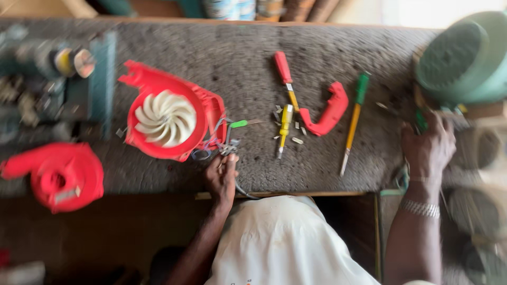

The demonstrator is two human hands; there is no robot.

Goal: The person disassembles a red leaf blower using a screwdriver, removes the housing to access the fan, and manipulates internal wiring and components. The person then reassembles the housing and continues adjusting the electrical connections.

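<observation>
On the desk [317,47] lie three screwdrivers: one red [285,79], one small yellow [285,126], one green-handled [355,119]. There are three red plastic parts: an open blower housing [203,105] with one white fan wheel [165,118], a closed blower [60,177] and a handle [330,111]. The left hand [222,177] pinches wires [222,142] beside the housing. The right hand [428,148] grasps something green, blurred, near one green round appliance [467,58].
</observation>
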